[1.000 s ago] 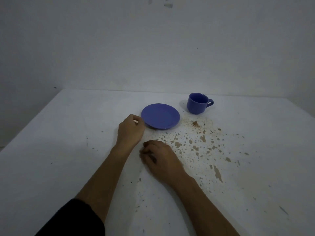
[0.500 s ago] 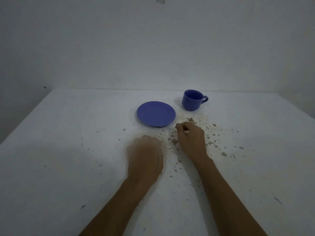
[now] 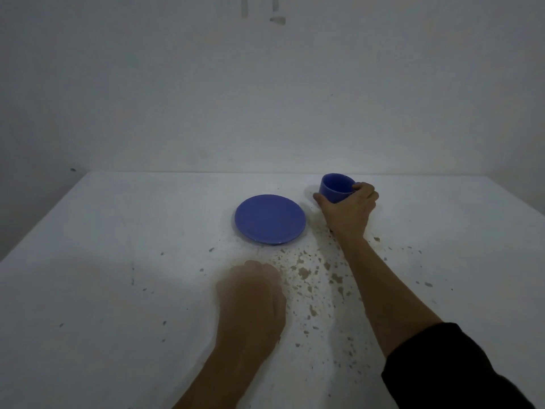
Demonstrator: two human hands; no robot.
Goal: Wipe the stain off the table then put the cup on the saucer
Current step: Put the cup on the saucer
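The blue cup (image 3: 336, 188) stands on the white table (image 3: 118, 231) right of centre, my right hand (image 3: 348, 212) wrapped around it, the blue saucer (image 3: 269, 219) just to its left, brown stain (image 3: 303, 273) below, my left hand (image 3: 250, 296) blurred, curled, grip unclear.

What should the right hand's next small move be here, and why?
Probably lift the cup and carry it left onto the saucer. The right hand is already wrapped around the cup, which appears to stand on the table beside the bare saucer. One caveat: brown stain specks remain on the table near the left hand, so wiping looks unfinished.
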